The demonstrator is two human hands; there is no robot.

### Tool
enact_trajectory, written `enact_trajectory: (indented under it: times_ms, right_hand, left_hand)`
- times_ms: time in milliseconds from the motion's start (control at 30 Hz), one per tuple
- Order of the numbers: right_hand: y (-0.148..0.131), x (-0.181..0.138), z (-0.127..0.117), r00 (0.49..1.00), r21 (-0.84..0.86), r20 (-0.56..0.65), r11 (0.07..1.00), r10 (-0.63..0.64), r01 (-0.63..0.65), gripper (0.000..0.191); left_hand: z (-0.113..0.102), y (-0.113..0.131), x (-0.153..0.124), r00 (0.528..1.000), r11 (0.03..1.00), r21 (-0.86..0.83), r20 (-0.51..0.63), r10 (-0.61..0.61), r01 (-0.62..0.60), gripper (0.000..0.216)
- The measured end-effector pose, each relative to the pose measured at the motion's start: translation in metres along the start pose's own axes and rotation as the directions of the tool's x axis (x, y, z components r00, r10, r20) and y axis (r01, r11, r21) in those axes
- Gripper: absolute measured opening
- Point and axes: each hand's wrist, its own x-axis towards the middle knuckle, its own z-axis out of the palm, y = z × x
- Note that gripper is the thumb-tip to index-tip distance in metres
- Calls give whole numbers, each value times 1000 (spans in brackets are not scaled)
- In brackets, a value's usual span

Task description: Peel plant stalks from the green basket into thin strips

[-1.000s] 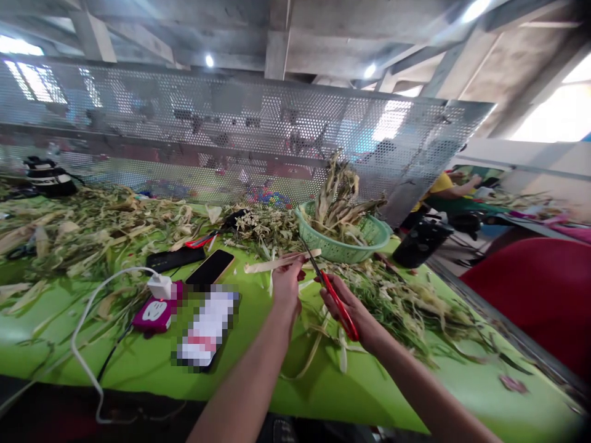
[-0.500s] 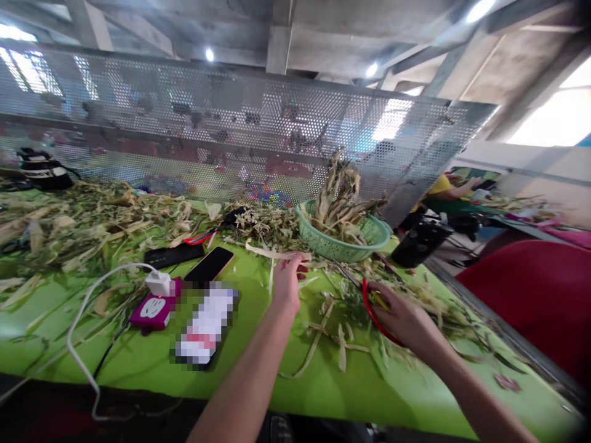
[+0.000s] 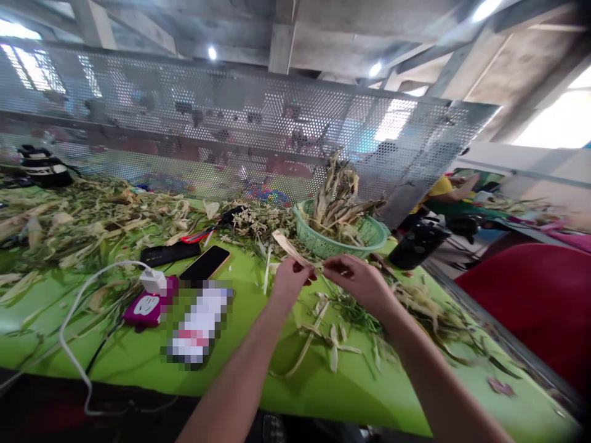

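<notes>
Well, the left hand (image 3: 293,274) is closed on a pale dried strip (image 3: 287,245), pinching it between thumb and fingers; the right hand (image 3: 353,274) is curled with its fingertips at the strip's near end, though I cannot tell whether they grip it; the strip is raised over the worktop (image 3: 332,397), its free end pointing up and away towards the green basket (image 3: 325,246). To handle it well, I would keep the left pinch light but steady and close to the end being worked; the right fingertips should meet it squarely and pull gently along the grain, since a dry strip like this probably splits if twisted or tugged sideways; keeping the forearms low should help both hands stay steady.

Compared with half a second ago, the right hand has come in from the side to meet the left; the red-handled scissors it held then are no longer visible in it; the strip's free end, then pointing left, now slants upward; the loose clippings (image 3: 333,344) remain below.
</notes>
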Motion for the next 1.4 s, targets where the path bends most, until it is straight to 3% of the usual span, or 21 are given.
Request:
enact_trajectory:
  times_ms: [100, 233, 333, 433, 600, 733, 833, 1000, 1233, 1400]
  right_hand:
    - [3, 19, 21, 999, 156, 35, 988, 2, -8, 37]
    - [7, 27, 31, 989, 387, 150, 921, -16, -43, 30]
    - [11, 27, 35, 997, 468, 78, 883, -2, -35, 29]
    - [21, 25, 37, 996, 517, -3, 852, 91, -77, 33]
    - [31, 21, 32, 978, 643, -13, 751, 207, -150, 37]
    - [24, 17, 30, 982, 672, 17, 725, 189, -152, 36]
    - [20, 15, 35, 988, 649, 86, 745, 125, -151, 38]
    - [26, 17, 37, 983, 660, -17, 741, 181, -125, 35]
    - [30, 17, 35, 987, 691, 3, 713, 158, -116, 32]
    - [28, 17, 36, 992, 709, 20, 698, 121, -100, 29]
  left_hand:
    - [-3, -4, 3, 996, 983, 172, 68, 59, -70, 8]
    - [-8, -6, 6, 991, 933, 347, 120, 61, -100, 10]
    - [-8, -4, 4, 990, 935, 329, 101, 101, -129, 16]
    - [-7, -3, 2, 985, 941, 300, 112, 128, -156, 20]
    - [-6, -7, 1, 986, 965, 247, 157, 49, -87, 13]
    - [-5, -10, 0, 987, 977, 208, 159, 13, -47, 12]
    - [-4, -11, -1, 982, 971, 222, 184, 43, -84, 11]
    - [-2, -11, -2, 956, 959, 250, 287, 58, -133, 12]
    - [-1, -11, -3, 975, 955, 285, 223, 18, -82, 23]
    - [-2, -10, -3, 975, 943, 314, 217, 41, -109, 33]
